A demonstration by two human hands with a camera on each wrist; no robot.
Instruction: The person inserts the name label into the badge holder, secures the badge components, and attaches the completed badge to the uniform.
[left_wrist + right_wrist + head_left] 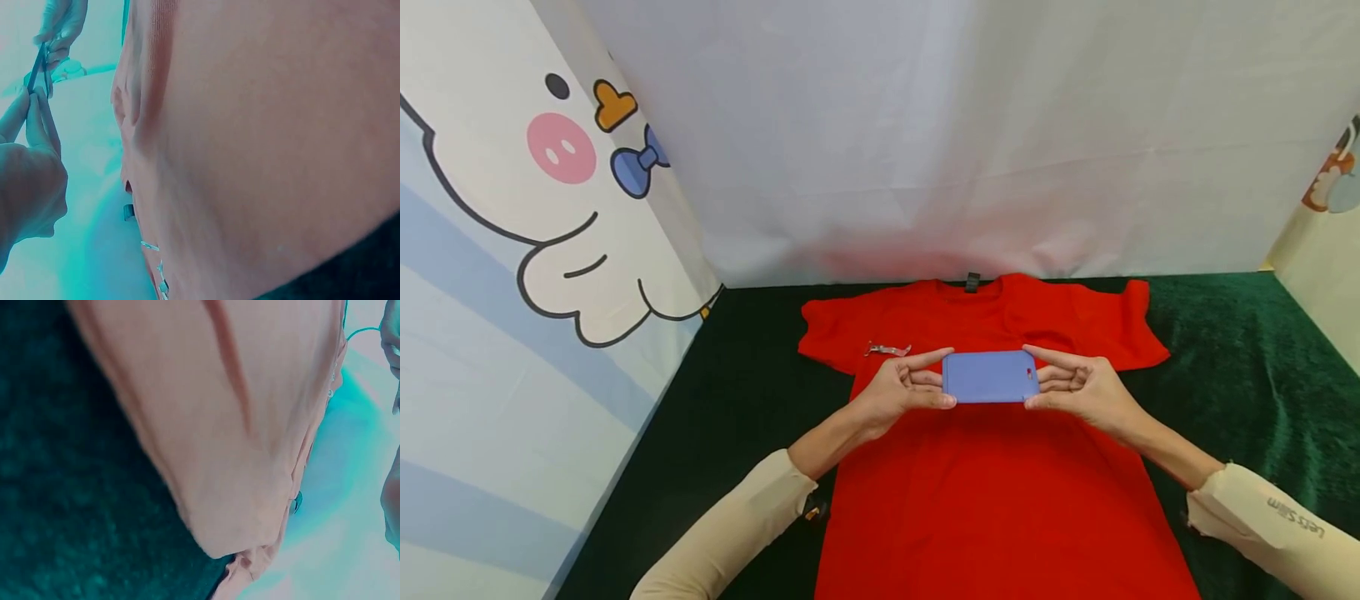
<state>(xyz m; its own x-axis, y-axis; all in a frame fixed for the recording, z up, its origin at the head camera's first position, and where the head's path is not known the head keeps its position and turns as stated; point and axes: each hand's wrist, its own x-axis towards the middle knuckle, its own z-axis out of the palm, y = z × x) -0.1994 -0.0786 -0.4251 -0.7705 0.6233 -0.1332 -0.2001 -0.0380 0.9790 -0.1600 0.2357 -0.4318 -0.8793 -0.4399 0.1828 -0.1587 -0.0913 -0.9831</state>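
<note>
A flat blue badge holder [990,377] with a small slot near its right end is held up sideways above a red T-shirt [992,492]. My left hand [887,396] pinches its left end, thumb at the lower corner and index finger at the upper. At the other end my right hand [1090,390] pinches the corners the same way. The left wrist view catches the holder [37,69] nearly edge-on between both hands. A small metal badge clip with a clear strap [889,350] lies on the shirt's chest, just beyond my left hand.
The shirt is spread on a dark green cloth [1240,400], its collar with a black label [972,282] at the far side. A pale curtain [962,150] hangs behind. Cartoon-printed fabric [505,350] stands along the left.
</note>
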